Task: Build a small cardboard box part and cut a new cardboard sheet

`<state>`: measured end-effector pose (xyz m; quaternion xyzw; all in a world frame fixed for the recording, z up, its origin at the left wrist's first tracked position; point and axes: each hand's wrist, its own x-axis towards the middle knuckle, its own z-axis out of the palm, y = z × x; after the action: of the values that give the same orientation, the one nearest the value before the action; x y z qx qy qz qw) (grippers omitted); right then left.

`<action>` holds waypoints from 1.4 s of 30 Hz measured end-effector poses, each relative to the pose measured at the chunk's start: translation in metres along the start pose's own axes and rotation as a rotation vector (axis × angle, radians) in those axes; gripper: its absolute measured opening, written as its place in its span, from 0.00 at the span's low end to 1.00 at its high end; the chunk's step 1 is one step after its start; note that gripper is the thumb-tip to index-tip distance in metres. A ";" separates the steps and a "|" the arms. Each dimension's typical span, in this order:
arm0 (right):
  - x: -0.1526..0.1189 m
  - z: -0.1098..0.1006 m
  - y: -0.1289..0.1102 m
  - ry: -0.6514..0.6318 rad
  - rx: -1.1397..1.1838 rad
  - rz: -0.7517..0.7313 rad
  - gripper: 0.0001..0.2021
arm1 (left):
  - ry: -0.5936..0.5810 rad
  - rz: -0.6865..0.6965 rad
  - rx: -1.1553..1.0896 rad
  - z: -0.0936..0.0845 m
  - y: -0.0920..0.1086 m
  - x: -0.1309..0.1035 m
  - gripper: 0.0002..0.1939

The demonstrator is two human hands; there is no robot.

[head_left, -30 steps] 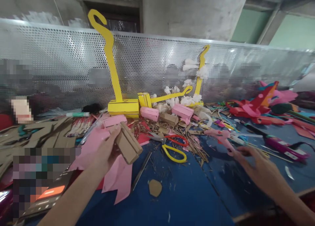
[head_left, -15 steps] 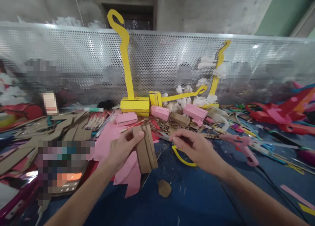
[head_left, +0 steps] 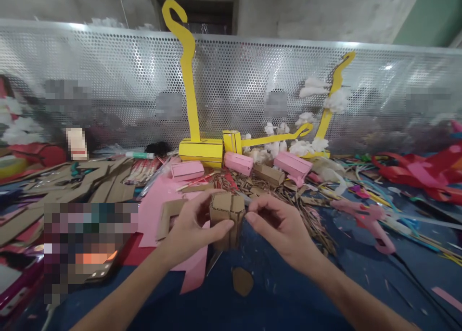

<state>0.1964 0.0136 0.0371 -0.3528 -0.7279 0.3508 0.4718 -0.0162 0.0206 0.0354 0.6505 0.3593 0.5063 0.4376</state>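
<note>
A big shiny metal screen full of holes [head_left: 234, 71] goes across the top of the frame. Below it is a messy blue table [head_left: 288, 292]. A tall yellow hook shape [head_left: 187, 66] stands up at upper middle. Near the center, the left hand [head_left: 193, 232] grips a brown cardboard box [head_left: 227, 203], its end facing up. The right hand [head_left: 279, 225] is just beside it, fingers curled and tips close together; I can't tell if they pinch anything. A pink glue gun [head_left: 368, 220] lies at middle right. A little cardboard scrap [head_left: 242, 281] lies at lower middle. Squeezing too hard might bend the box or pop its seams. A bumped cord [head_left: 411, 278] might tug the glue gun. I can't read any words or brand names.
</note>
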 end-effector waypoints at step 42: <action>-0.004 -0.002 -0.001 -0.093 0.111 0.047 0.11 | -0.078 0.250 0.319 0.004 0.006 -0.008 0.20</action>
<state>0.1990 0.0103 0.0365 -0.3263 -0.7200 0.4177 0.4479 -0.0137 0.0106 0.0381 0.7702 0.3340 0.4679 0.2764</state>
